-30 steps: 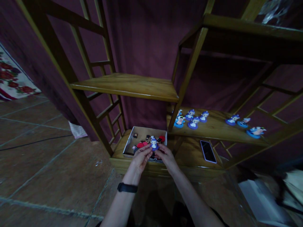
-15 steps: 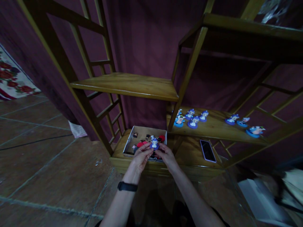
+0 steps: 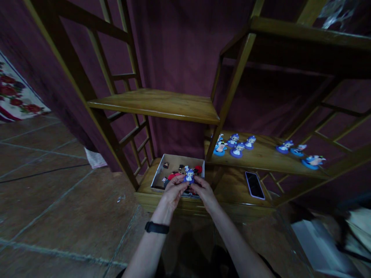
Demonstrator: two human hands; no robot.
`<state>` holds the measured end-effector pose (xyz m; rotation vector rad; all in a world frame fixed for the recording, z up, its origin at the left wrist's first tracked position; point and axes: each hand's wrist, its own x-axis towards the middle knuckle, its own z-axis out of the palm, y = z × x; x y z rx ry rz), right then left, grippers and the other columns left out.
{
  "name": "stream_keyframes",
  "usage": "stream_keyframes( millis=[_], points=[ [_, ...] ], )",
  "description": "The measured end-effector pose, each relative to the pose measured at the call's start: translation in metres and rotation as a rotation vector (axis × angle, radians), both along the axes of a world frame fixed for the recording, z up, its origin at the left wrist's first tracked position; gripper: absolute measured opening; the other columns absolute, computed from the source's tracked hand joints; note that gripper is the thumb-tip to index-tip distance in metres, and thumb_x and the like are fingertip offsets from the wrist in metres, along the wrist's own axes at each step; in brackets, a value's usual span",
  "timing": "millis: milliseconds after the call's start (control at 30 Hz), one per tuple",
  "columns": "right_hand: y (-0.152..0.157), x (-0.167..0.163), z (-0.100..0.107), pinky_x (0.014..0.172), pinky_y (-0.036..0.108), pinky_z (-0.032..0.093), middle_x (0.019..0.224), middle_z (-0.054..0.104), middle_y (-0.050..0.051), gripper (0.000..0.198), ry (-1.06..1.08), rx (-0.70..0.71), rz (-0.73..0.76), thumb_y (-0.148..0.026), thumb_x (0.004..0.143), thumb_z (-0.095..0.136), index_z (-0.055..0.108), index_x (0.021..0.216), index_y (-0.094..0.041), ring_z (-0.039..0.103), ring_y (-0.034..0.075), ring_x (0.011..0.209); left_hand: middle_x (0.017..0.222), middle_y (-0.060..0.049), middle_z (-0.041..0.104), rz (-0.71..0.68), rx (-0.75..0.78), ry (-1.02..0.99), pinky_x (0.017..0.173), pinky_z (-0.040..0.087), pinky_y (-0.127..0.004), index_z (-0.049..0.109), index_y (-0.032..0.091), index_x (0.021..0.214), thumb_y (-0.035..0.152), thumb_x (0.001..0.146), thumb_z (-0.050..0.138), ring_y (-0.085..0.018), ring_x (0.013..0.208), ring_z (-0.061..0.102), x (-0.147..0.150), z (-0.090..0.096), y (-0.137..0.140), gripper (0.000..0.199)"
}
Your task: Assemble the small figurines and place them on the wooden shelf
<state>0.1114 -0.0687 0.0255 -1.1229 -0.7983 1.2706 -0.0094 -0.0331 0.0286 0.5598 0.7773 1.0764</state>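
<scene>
Both my hands meet over the near side of a shallow cardboard box [image 3: 158,178] on the lowest shelf. Between them is a small purple-and-white figurine [image 3: 189,175], upright on its round purple base. My left hand [image 3: 174,192] grips the base from the left, with a dark band on that wrist. From the other side, the fingers of my right hand [image 3: 203,190] are closed on the same base. Inside the box lie red and black pieces [image 3: 174,176] and a small dark figure [image 3: 166,165]; my hands cover part of the contents.
Several purple figurines [image 3: 237,150] and blue-based figurines [image 3: 313,161] stand on the shelf to the right. A phone [image 3: 255,185] lies on the lower board. Above the box juts a wooden shelf [image 3: 156,103], and a slanting post [image 3: 228,96] divides the unit.
Almost nothing differs. My hands stay over the box with the figurine between them, and the whole view has shifted very slightly.
</scene>
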Motion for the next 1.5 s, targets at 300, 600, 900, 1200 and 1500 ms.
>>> stream_keyframes(
  millis=[300, 600, 900, 1200, 1500],
  points=[
    [0.007, 0.000, -0.005, 0.070, 0.032, 0.051, 0.093, 0.065, 0.004, 0.045, 0.022, -0.023, -0.067, -0.033, 0.057, 0.073, 0.063, 0.098, -0.017, 0.062, 0.017, 0.076, 0.070, -0.005, 0.067, 0.001, -0.134, -0.076, 0.061, 0.051, -0.019, 0.064, 0.010, 0.081, 0.001, 0.066, 0.065, -0.010, 0.063, 0.063, -0.002, 0.002, 0.005, 0.017],
    [0.013, 0.000, -0.006, 0.066, 0.031, 0.052, 0.084, 0.065, 0.002, 0.030, -0.044, 0.039, -0.103, -0.032, 0.059, 0.070, 0.063, 0.085, -0.017, 0.060, 0.016, 0.072, 0.074, -0.008, 0.068, -0.017, -0.161, -0.071, 0.066, 0.053, -0.023, 0.064, 0.010, 0.083, 0.008, 0.070, 0.064, -0.013, 0.067, 0.065, -0.001, 0.008, 0.004, 0.013],
    [0.010, 0.002, -0.009, 0.076, 0.031, 0.048, 0.089, 0.062, 0.003, 0.017, -0.551, 0.271, -0.203, -0.021, 0.072, 0.056, 0.062, 0.088, -0.020, 0.061, 0.016, 0.079, 0.080, -0.009, 0.068, 0.004, -0.101, -0.115, 0.072, 0.053, -0.024, 0.064, 0.010, 0.084, -0.001, 0.068, 0.062, -0.014, 0.073, 0.065, 0.003, 0.005, 0.000, 0.020],
    [0.001, 0.003, 0.003, 0.083, 0.029, 0.046, 0.096, 0.058, 0.004, 0.024, -0.931, 0.430, -0.234, -0.011, 0.079, 0.046, 0.060, 0.094, -0.022, 0.057, 0.016, 0.090, 0.081, -0.009, 0.068, -0.025, -0.125, -0.188, 0.075, 0.053, -0.028, 0.062, 0.010, 0.090, 0.000, 0.069, 0.058, -0.015, 0.073, 0.065, 0.004, 0.011, -0.002, 0.024],
    [-0.003, 0.005, 0.008, 0.085, 0.027, 0.047, 0.105, 0.057, 0.005, 0.027, -1.105, 0.474, -0.121, -0.012, 0.083, 0.042, 0.058, 0.103, -0.023, 0.058, 0.015, 0.093, 0.076, -0.010, 0.068, 0.018, -0.191, -0.138, 0.069, 0.055, -0.027, 0.061, 0.009, 0.081, 0.002, 0.069, 0.059, -0.015, 0.069, 0.066, 0.002, 0.011, -0.001, 0.014]
  ],
)
